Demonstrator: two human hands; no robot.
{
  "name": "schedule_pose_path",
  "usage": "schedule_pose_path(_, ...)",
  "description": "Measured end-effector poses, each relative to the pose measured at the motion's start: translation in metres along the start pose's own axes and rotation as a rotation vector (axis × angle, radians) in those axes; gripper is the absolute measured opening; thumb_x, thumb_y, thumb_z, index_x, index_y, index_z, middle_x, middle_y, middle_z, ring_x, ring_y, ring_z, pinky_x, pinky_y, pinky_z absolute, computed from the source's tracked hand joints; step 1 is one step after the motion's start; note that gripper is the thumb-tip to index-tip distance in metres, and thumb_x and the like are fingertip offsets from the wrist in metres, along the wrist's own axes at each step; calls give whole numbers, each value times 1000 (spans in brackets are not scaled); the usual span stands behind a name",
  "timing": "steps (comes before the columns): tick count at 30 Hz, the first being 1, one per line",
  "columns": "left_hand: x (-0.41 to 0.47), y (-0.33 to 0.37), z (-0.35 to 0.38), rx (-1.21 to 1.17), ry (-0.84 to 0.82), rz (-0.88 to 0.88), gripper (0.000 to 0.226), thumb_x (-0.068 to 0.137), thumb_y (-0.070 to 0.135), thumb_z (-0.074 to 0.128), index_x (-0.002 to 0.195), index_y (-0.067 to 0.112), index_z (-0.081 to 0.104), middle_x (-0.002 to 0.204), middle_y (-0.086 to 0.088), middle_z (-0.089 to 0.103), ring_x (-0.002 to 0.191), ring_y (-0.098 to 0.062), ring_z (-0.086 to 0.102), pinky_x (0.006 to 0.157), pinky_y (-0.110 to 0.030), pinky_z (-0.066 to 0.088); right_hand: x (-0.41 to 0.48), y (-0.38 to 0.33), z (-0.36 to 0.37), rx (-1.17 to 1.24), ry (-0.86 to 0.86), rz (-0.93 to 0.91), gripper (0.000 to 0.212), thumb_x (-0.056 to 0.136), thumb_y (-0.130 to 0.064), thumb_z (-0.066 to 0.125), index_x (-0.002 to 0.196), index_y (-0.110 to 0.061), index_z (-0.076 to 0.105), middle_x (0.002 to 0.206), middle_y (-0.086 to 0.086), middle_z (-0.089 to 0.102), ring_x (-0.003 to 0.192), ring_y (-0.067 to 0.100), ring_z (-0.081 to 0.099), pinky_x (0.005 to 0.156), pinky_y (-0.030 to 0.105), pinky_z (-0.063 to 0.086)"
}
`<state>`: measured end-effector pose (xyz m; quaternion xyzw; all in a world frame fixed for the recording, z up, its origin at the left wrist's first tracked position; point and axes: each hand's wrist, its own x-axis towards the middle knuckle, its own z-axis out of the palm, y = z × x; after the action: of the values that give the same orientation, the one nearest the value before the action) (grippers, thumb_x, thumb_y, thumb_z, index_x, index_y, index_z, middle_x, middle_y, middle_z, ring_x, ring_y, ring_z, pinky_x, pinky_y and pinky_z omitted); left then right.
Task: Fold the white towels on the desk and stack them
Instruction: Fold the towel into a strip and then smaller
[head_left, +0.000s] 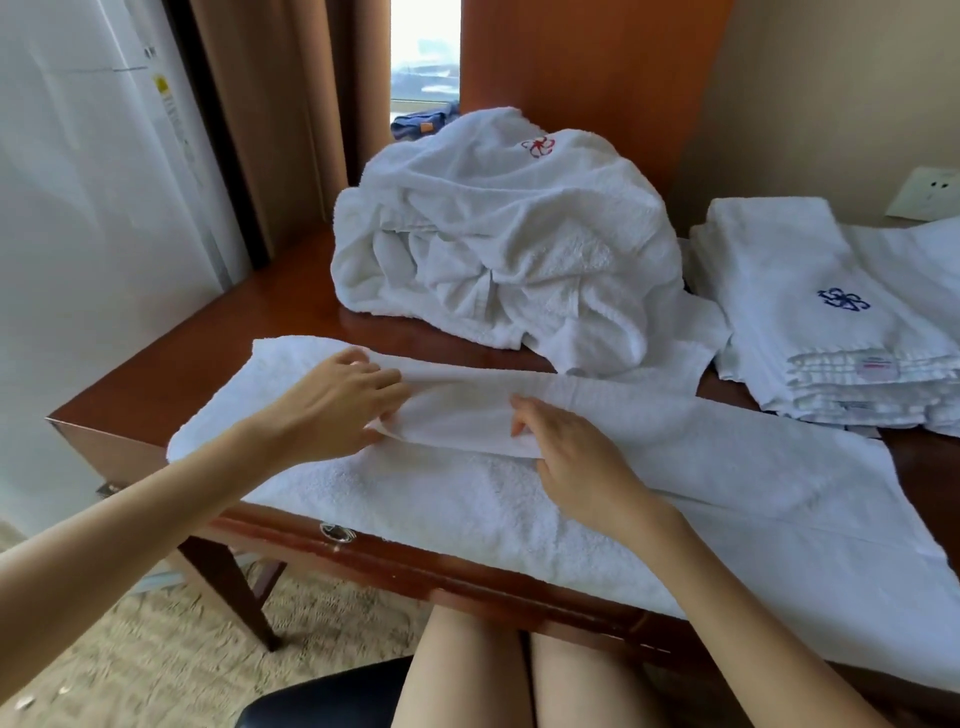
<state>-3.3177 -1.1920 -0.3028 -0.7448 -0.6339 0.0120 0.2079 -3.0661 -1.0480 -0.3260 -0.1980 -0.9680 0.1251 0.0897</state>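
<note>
1. While both hands pinch its folded flap, a white towel (467, 514) lies lengthwise along the near edge of the desk (249, 332).
2. The left hand (332, 410) and right hand (571, 457) sit close together, fingers curled onto the flap.
3. Advice: pull it taut, match the long edges, then smooth outward.

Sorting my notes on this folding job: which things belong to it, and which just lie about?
Job: flat white terry towel being folded; crumpled white towel heap; folded white towel stack.
Lying about: blue cloth bundle at window; white wall socket.
</note>
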Motion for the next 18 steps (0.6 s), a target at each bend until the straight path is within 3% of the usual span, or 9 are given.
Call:
schedule_pose_path(2, -10, -3, 0, 33, -147, -257, 39, 85, 33, 67, 120, 20, 55, 106, 5, 63, 93, -17, 61, 85, -28, 35, 3, -2, -1, -24, -55, -8, 60, 94, -1, 45, 149, -19, 26, 158, -4, 25, 145, 14, 24, 114, 23, 16)
schedule_pose_path(5, -12, -17, -3, 263, -284, -473, 46, 92, 37, 54, 136, 25, 45, 125, 10, 57, 113, -15, 53, 90, -29, 32, 14, -6, -7, -117, -144, -16, 71, 97, -8, 41, 155, -30, 7, 163, -6, 5, 149, 12, 4, 119, 29, 9)
schedule_pose_path(8, -10, -30, -1, 391, -433, -604, 47, 96, 33, 50, 141, 25, 41, 128, 6, 58, 132, -19, 41, 92, -30, 36, 32, -23, -8, -162, -213, -109, 74, 94, -6, 41, 154, -33, 6, 163, -8, -1, 149, 10, -2, 120, 29, 5)
schedule_pose_path(12, -8, -50, -1, 351, -568, -758, 64, 98, 34, 49, 153, 24, 18, 125, 0, 61, 125, -24, 50, 108, -39, 35, 62, -48, -3, -115, -274, -206, 73, 93, -6, 40, 154, -32, 9, 163, -8, 1, 149, 10, -1, 120, 29, 7)
schedule_pose_path(14, -5, -58, -4, 259, -490, -816, 63, 99, 25, 48, 154, 20, 17, 107, -1, 65, 104, -22, 59, 105, -41, 39, 79, -57, 0, -116, -274, -212, 71, 95, -10, 41, 155, -31, 9, 163, -5, 3, 149, 12, 2, 119, 29, 9)
schedule_pose_path(16, -2, -67, -8, 209, -295, -837, 63, 98, 15, 50, 153, 18, 20, 91, -2, 64, 84, -19, 57, 92, -37, 48, 94, -63, 2, -84, -236, -206, 69, 97, -14, 42, 155, -31, 9, 163, -4, 7, 148, 14, 9, 117, 29, 15)
schedule_pose_path(18, -1, -76, -10, 147, -14, -821, 60, 95, 9, 57, 149, 14, 33, 102, -7, 67, 91, -24, 59, 92, -41, 47, 103, -66, 4, -29, -142, -193, 71, 97, -17, 45, 155, -32, 7, 161, -3, 14, 146, 17, 18, 113, 30, 25)
